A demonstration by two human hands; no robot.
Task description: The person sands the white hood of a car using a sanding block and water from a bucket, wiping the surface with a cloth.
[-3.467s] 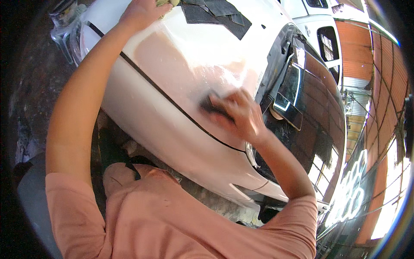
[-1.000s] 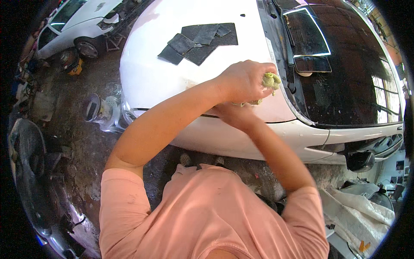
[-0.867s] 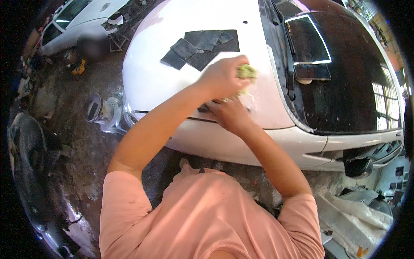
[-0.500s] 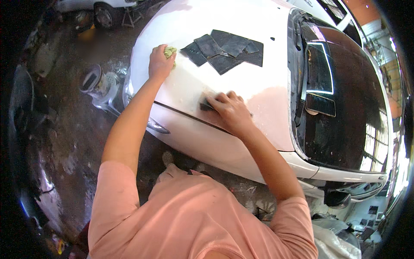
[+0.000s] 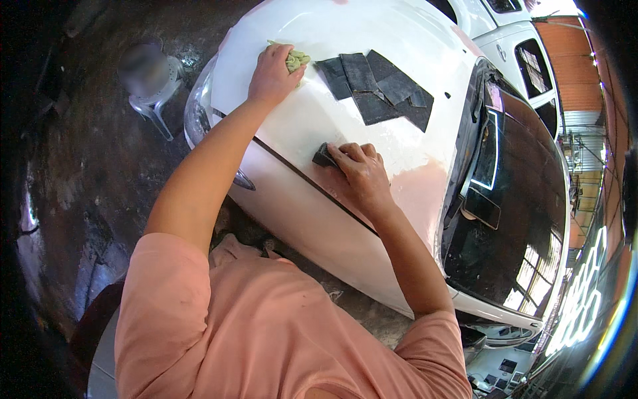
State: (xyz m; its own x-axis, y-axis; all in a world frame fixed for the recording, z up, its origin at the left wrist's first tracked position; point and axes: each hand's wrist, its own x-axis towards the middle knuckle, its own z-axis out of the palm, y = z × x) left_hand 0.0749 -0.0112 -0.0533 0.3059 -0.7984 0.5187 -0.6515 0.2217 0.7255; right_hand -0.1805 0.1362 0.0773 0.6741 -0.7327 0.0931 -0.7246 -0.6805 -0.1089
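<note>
My left hand (image 5: 272, 76) grips a pale green, bunched cloth or sponge (image 5: 297, 61) near the upper left of the white car hood (image 5: 359, 26). My right hand (image 5: 362, 173) is closed on a dark sanding pad (image 5: 324, 154), pressed on the lower part of the hood beside a pinkish, scuffed patch (image 5: 419, 181). Several overlapping sheets of dark abrasive paper (image 5: 369, 83) lie on the hood between and above my hands. A dark seam runs along the hood below my right hand.
The dark windshield (image 5: 505, 219) fills the right side, with a phone (image 5: 484, 206) near the wiper. A container with a clear plastic piece (image 5: 153, 100) stands on the stained floor (image 5: 80, 166) at left. Another white vehicle (image 5: 525, 73) is at upper right, beside orange corrugated walling (image 5: 565, 60).
My left hand has moved from near my right hand, a second ago, to the upper left of the hood with the green cloth. The view has turned, showing more of the right-hand wall.
</note>
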